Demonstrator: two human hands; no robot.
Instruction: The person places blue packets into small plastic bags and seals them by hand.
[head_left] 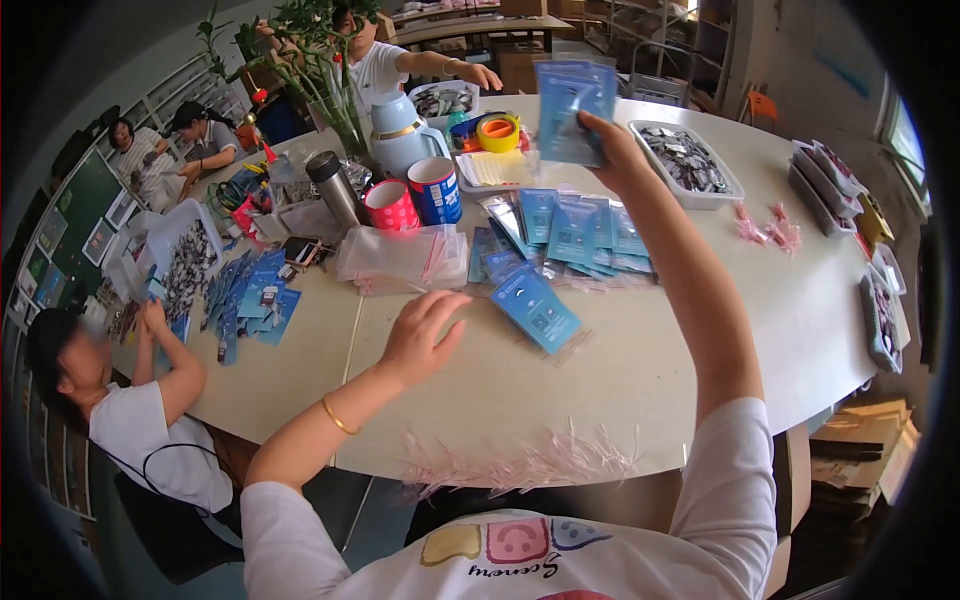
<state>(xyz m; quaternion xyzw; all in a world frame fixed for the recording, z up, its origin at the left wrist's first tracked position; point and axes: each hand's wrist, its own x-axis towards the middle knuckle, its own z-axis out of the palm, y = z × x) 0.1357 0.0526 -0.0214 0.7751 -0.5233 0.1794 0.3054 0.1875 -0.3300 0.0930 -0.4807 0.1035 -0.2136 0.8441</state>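
My right hand [613, 150] reaches far over the table, closed on a stack of blue cards in clear bags [570, 105]. The stack is held up, and my thumb lies across its front. Over the middle of the table my left hand [424, 335] hovers with its fingers apart and nothing in it. Just to its right a single blue packaged card [537, 308] lies tilted on the table. Behind that card spreads a loose pile of blue packaged cards [578, 232]. A stack of clear plastic bags [402, 258] rests beyond my left hand.
Pink twist ties [520, 462] line the near table edge. A light blue thermos jug [405, 130], a steel flask [335, 188] and two cups stand at centre back. A white bin of small parts [688, 165] sits far right. Co-workers sit left and behind; one person [150, 400] handles cards.
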